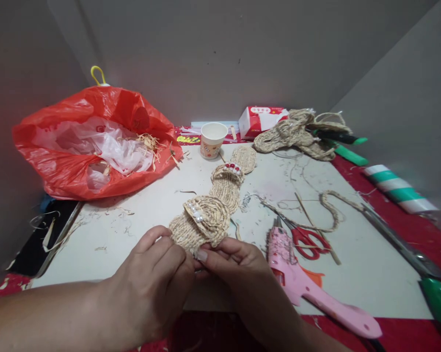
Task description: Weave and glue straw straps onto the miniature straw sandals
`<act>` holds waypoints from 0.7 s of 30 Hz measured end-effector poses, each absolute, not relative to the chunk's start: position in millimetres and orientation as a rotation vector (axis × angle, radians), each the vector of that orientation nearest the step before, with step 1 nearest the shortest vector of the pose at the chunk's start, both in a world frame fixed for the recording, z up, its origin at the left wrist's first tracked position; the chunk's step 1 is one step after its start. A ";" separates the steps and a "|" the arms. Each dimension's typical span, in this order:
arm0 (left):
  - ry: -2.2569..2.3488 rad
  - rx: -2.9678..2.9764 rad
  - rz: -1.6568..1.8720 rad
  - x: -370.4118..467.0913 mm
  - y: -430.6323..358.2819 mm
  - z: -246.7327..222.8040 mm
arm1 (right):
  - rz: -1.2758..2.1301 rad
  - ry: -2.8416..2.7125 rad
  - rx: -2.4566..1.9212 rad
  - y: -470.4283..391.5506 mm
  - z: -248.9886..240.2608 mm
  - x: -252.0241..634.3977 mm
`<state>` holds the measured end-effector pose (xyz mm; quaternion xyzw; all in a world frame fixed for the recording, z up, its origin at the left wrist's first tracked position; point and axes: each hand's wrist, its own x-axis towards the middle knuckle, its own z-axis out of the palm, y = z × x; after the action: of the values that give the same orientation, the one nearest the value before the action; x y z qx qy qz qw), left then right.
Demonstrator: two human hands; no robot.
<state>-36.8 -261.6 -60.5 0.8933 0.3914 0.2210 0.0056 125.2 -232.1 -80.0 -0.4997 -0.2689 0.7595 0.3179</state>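
A woven straw slipper (213,212) with white beads on its strap lies at the front middle, its near end between my two hands. My left hand (156,274) is closed on the slipper's left near edge. With thumb and fingers pinched, my right hand (238,264) grips the near edge from the right. Just beyond is a second straw slipper (226,190) with red and white beads. A small woven oval piece (244,159) lies behind it. What the fingertips press on is partly hidden.
Right of the hands lie a pink glue gun (297,278), red-handled scissors (310,243) and a braided cord (330,210). A red plastic bag (59,171) fills the left. Farther back are a paper cup (212,142), a tissue box (255,124) and more woven pieces (294,134).
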 end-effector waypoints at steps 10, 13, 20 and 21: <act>1.195 2.754 0.568 -40.4 -257.7 -60.9 | 1.988 -0.676 -1.271 -233.6 -80.3 127.9; 1.237 2.800 0.616 -41.8 -254.0 -60.4 | 1.975 -0.703 -1.241 -233.0 -79.0 130.2; 1.327 2.564 0.930 -45.2 -252.2 -46.5 | 1.999 -0.691 -1.121 -226.4 -83.2 135.8; 1.303 2.526 1.042 -47.0 -251.8 -44.7 | 1.995 -0.681 -1.099 -225.5 -83.7 136.5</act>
<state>-47.0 -251.8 -44.7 0.8330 0.4297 0.3438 0.0572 136.5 -225.5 -83.7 -0.4289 -0.2658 0.7787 0.3728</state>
